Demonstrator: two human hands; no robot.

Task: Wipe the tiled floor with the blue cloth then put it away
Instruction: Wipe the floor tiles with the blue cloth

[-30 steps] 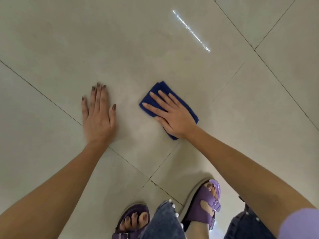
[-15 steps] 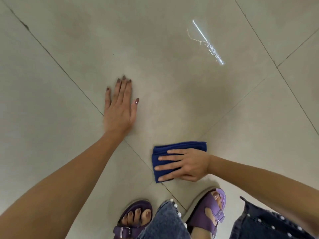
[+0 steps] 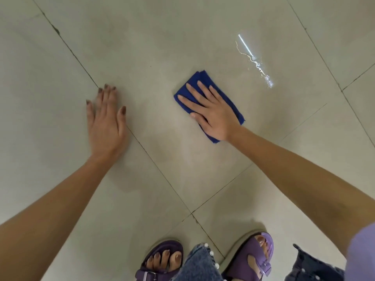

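Right hand: I see my right hand [image 3: 211, 116] laid flat, palm down, on the blue cloth [image 3: 233, 104], fingers [image 3: 203, 90] spread and straight; nothing is curled around the fabric, it is only pressed under the palm.
Blue cloth: folded into a thick oblong, lying on the tiled floor [image 3: 162, 47] right of centre, its long side running from upper left to lower right. Corners stick out beyond my fingertips at the top and past the heel of my hand at the bottom.
Left hand: my left hand [image 3: 106, 122] is planted flat on the floor well apart from the cloth, fingers together and pointing away from me, thumb out to the side. It holds nothing. It sits across a grout line [image 3: 154, 161].
Floor: pale beige tiles with dark joints running diagonally. A bright streak of reflected light [image 3: 255, 61] shows on the tile just beyond and to the right of the cloth, not touching it.
Near edge: my two feet in purple sandals, the left sandal [image 3: 160, 262] and the right sandal [image 3: 257, 258], stand at the bottom of the view, with denim trouser hems [image 3: 200, 264] trimmed in small white beads between and beside them.
Sleeve: a lilac sleeve [image 3: 363, 252] shows at the lower right corner.
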